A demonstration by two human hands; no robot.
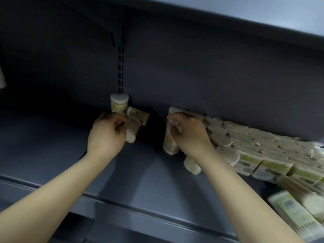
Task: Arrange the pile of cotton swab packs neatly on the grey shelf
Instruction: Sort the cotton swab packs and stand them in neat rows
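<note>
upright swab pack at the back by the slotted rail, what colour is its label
Pale yellow on the upright swab pack, with white swab tips above it; the head view shows it best.

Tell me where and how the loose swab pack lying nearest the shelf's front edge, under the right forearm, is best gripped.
The loose pack lies on its side on the grey shelf, its round end toward the front. Probably pinch across its middle from above, approaching from its open left side; the right hand's forearm crowds the other.

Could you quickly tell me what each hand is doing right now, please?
Left hand: grips a swab pack.
Right hand: grips another swab pack.
</note>
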